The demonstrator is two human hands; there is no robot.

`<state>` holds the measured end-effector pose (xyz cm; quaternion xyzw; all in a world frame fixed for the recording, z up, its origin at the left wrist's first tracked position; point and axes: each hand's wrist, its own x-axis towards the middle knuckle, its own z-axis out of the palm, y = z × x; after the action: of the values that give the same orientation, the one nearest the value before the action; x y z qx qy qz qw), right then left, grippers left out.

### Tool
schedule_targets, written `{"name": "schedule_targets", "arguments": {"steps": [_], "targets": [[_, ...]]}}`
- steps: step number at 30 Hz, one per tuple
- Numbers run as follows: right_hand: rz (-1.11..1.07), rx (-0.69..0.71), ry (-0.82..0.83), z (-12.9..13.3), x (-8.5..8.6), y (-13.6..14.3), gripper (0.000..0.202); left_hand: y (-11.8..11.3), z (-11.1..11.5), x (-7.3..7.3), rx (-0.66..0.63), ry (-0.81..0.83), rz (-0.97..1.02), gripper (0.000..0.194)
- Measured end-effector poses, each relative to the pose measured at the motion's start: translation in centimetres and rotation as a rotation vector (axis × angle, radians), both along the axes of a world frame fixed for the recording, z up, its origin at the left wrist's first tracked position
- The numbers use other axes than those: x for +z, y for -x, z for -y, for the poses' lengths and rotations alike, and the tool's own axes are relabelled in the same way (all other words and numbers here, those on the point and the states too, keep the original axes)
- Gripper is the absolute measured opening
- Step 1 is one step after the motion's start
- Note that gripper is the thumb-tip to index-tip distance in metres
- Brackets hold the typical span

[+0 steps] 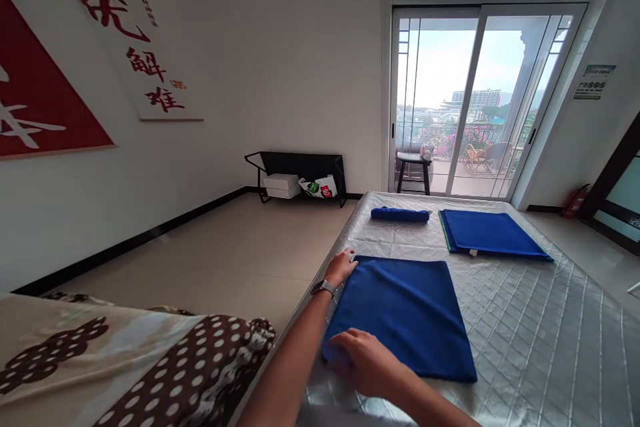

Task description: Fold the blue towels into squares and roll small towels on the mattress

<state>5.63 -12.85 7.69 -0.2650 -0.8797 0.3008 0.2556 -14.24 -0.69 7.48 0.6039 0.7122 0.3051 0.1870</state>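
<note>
A folded blue cloth lies flat on the quilted silver mattress, roughly square with a few soft creases. At its far left corner is my left hand, a watch on the wrist, its fingers closed on the edge. My right hand is at the near left corner with fingers curled around the cloth's edge; its lower part is blurred. Beyond the cloth lies a rolled blue cloth. To the right of that roll is a blue folded stack with a small white tag.
A patterned brown and cream blanket fills the lower left. By the wall, a black rack holds white boxes and a printed bag. A dark stool stands near the sliding glass door. A fire extinguisher is at right.
</note>
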Motion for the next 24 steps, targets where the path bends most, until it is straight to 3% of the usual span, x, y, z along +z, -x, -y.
{"name": "schedule_targets", "arguments": {"steps": [3, 5, 8, 10, 13, 16, 20, 24], "targets": [[0.106, -0.004, 0.019, -0.1, 0.6, -6.5, 0.022, -0.1, 2.6, 0.2, 0.005, 0.015, -0.036, 0.034], [0.179, -0.137, 0.033, -0.3, 0.4, -11.9, 0.020, -0.1, 5.1, 0.1, 0.006, 0.036, -0.058, 0.029], [0.219, -0.298, 0.082, -0.9, -0.9, -19.3, 0.020, -0.3, 9.7, -0.9, -0.041, 0.117, -0.122, 0.020], [0.213, -0.337, 0.109, -1.2, -2.1, -22.3, 0.022, -0.4, 12.9, -1.8, -0.059, 0.160, -0.158, 0.018], [0.173, -0.307, 0.107, -0.9, -2.9, -23.8, 0.020, -0.4, 16.7, -3.2, -0.023, 0.168, -0.157, 0.026], [0.129, -0.280, 0.068, -0.1, -2.3, -23.4, 0.024, 0.0, 18.8, -4.0, -0.044, 0.149, -0.137, 0.030], [0.043, -0.293, 0.065, 1.0, -1.1, -22.9, 0.027, 0.3, 19.7, -4.1, -0.113, 0.064, -0.140, 0.032], [-0.061, -0.316, 0.061, 1.4, -1.2, -22.8, 0.026, 0.1, 19.7, -3.8, -0.170, 0.010, -0.171, 0.029]]}}
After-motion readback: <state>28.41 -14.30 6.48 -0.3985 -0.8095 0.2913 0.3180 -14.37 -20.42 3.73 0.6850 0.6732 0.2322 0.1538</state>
